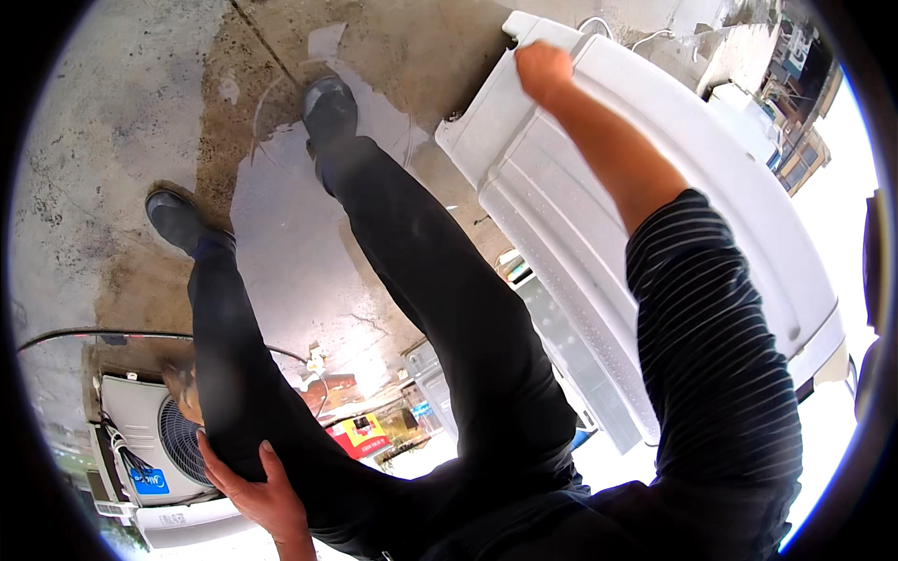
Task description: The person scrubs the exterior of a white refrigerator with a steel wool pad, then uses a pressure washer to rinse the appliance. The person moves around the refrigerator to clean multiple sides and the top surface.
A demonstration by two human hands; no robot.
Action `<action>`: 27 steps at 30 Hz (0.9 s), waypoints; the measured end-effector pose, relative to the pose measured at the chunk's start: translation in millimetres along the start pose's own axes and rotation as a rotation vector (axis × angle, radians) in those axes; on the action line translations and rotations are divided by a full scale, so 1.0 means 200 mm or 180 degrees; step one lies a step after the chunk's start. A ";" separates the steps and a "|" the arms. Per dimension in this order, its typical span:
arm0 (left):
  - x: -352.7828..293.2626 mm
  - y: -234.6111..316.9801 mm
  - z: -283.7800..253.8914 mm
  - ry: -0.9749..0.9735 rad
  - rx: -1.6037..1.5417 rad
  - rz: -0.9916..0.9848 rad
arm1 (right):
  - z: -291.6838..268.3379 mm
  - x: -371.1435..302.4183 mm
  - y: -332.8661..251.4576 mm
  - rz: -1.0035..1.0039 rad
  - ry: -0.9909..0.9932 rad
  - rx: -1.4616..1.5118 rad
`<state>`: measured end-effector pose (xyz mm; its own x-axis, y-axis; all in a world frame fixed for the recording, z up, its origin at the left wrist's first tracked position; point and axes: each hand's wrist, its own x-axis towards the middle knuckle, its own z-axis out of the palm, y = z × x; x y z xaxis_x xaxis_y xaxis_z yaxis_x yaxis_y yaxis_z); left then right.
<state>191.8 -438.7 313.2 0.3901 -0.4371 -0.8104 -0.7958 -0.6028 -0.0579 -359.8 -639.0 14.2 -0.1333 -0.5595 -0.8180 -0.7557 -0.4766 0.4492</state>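
A large white appliance casing (599,187), with ribbed panels and water drops on its side, stands at my right. My right arm reaches across it. At its far upper edge my right hand (544,70) is closed, fingers curled against the rim; the fingertips are hidden. My left hand (257,491) lies on my left leg (248,411), near the knee, thumb and fingers apart and holding nothing.
Wet, stained concrete floor (122,187) lies under my boots (330,110). A black hose (122,334) crosses at left, near an outdoor air-conditioner unit (131,411) with a round fan grille. A red and yellow box (360,437) and a grey-framed clear bin (566,323) stand nearby.
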 end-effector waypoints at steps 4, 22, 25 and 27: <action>0.03 0.05 -0.01 0.0016 0.0030 0.0084 | 0.09 0.02 -0.02 -0.0275 0.0217 0.0033; 0.23 0.15 -0.17 -0.0010 0.0526 -0.0023 | 0.32 0.07 -0.40 -0.0284 -0.0421 0.0525; 0.27 0.11 -0.19 -0.0060 0.0436 0.0241 | 0.56 -0.21 -0.88 -0.0673 -0.1036 0.0633; 0.29 0.13 -0.21 -0.0080 0.0451 0.0289 | 0.55 -0.27 -0.94 -0.0835 -0.1237 0.0616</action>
<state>213.0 -507.9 288.3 0.3033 -0.4677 -0.8302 -0.8853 -0.4607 -0.0639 -281.3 -444.6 -65.8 -0.1239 -0.1265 -0.9842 -0.8958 -0.4123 0.1658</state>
